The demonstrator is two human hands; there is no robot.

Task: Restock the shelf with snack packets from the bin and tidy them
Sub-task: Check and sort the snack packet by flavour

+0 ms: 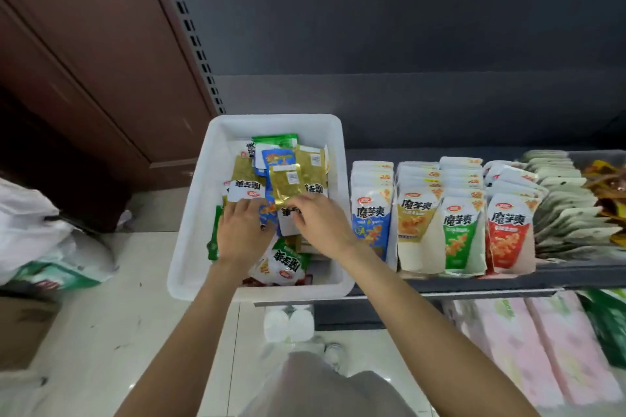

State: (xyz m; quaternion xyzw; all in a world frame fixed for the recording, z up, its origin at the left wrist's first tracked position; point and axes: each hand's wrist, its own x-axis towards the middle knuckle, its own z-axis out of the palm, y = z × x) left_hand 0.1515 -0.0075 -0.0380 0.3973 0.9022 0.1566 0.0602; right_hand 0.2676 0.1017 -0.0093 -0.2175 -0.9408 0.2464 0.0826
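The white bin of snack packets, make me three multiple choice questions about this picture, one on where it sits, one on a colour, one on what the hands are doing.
1. Where is the white bin?
A. At the left end of the shelf, beside the standing rows
B. On the floor
C. On the shelf below

2. The front packet of the rightmost standing row has which colour below its white top?
A. Blue
B. Red
C. Purple

3. What are the hands doing?
A. Both hang idle outside the bin
B. Both are down among the packets in the bin
C. One is placing a packet on the shelf

Answers: 1 A, the bin's right wall is next to the blue-fronted row. 2 B, its lower half is red. 3 B, the left hand and right hand both rest on the loose packets.
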